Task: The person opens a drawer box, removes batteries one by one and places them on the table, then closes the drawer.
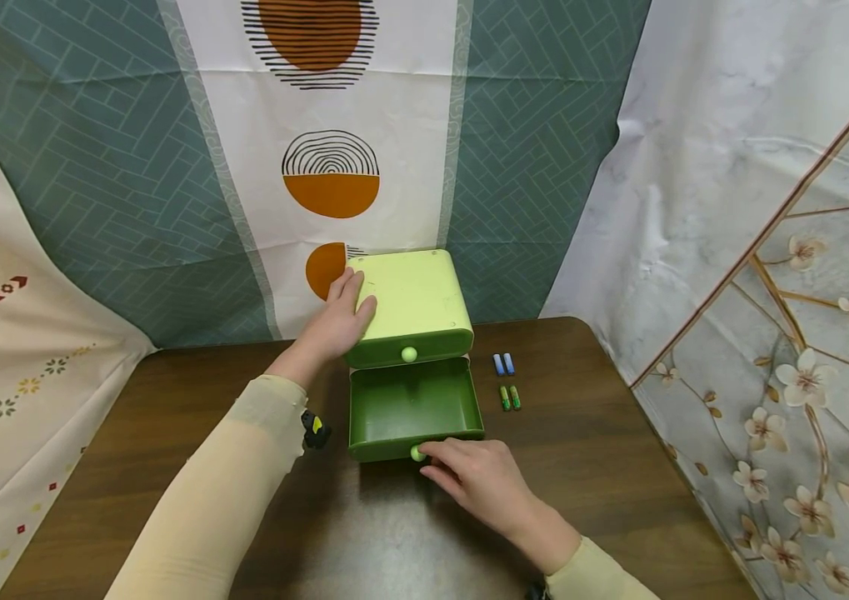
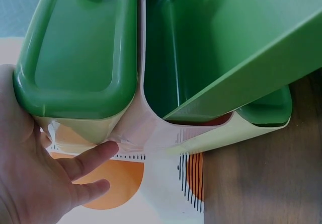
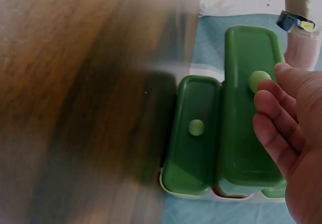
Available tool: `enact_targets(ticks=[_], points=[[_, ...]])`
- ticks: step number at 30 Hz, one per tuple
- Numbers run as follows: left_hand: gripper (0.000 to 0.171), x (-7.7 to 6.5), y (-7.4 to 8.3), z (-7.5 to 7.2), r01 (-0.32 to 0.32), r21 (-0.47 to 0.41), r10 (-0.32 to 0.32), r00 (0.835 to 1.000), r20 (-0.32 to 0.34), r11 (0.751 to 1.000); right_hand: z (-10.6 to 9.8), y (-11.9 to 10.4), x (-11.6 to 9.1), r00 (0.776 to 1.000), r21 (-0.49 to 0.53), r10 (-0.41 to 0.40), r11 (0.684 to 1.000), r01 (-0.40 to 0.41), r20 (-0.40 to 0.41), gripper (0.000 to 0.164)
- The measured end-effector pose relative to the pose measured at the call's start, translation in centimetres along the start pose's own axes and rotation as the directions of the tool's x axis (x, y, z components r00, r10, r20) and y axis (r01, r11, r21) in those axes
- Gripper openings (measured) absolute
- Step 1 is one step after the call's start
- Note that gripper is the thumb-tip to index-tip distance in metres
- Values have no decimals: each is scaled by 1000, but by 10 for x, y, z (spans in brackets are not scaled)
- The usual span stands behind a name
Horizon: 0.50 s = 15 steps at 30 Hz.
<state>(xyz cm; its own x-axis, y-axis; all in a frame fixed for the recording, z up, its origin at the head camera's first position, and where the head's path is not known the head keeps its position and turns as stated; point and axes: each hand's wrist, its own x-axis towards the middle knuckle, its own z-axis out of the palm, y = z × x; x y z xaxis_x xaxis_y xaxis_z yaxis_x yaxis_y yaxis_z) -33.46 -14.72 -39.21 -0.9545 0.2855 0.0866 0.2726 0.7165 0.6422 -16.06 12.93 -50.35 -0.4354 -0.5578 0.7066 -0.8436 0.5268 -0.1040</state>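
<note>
A small cabinet (image 1: pixel 412 292) with a pale yellow-green shell and stacked green drawers stands on the table near the back wall. My left hand (image 1: pixel 337 321) rests on its upper left edge; in the left wrist view the fingers spread along the side. The middle drawer (image 1: pixel 409 408) is pulled out, and its inside looks bare. At its front, my right hand (image 1: pixel 480 479) pinches the round light-green knob (image 1: pixel 417 453) with its fingertips. Above it, the top drawer (image 1: pixel 375 357) is closed. The right wrist view also shows a closed bottom drawer (image 3: pixel 191 153) with its own knob.
Right of the cabinet, two small blue-and-white cylinders (image 1: pixel 498 364) like batteries lie side by side, with two green ones (image 1: pixel 504 398) in front. The dark wooden table (image 1: pixel 581 467) is bordered by a patterned cloth (image 1: pixel 529 167) behind and hangings at both sides.
</note>
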Motion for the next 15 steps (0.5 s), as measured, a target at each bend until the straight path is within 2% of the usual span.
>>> enact_targets(ticks=[15], points=[[76,0,0,0,4,-5,-4,1000,-4,1000,14,2,-4,1000,-54,20,998,-21,-21,35]])
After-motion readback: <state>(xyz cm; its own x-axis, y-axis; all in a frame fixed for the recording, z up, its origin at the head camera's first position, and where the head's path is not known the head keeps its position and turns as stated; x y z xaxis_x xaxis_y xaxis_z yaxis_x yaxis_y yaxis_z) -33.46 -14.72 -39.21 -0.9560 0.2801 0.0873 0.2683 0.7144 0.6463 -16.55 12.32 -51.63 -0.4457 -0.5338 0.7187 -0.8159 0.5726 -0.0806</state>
